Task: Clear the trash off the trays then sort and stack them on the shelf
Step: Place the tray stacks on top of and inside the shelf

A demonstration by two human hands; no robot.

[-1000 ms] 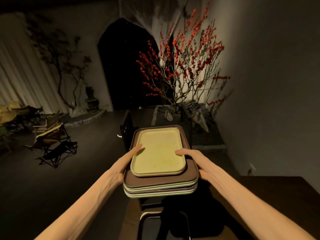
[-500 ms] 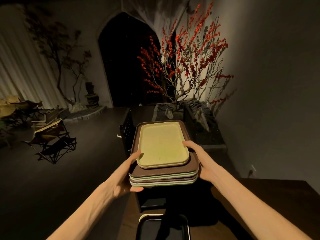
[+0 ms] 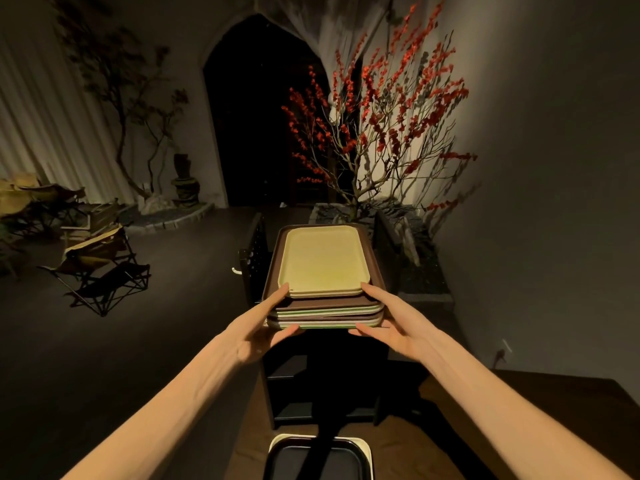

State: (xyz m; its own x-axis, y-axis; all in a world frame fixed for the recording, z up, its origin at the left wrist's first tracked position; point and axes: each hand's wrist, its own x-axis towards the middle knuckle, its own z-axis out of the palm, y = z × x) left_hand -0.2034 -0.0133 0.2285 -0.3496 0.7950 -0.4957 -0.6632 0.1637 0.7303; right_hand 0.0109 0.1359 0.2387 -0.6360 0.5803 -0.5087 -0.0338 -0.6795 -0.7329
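Note:
I hold a stack of several trays in front of me, above a dark shelf unit. A small yellow-green tray lies on top of a larger brown tray, with green and brown trays beneath. My left hand grips the stack's near left corner, thumb on top and fingers underneath. My right hand grips the near right corner the same way. The top tray looks bare.
A dark tray inside a cream-rimmed one lies on the wooden table at the bottom edge. Behind the shelf stands a planter with a red-berried tree. Folding chairs stand at the left on the dark floor.
Both hands have slid from the stack's sides to its near corners. The stack has moved away from me and now hangs over the shelf unit.

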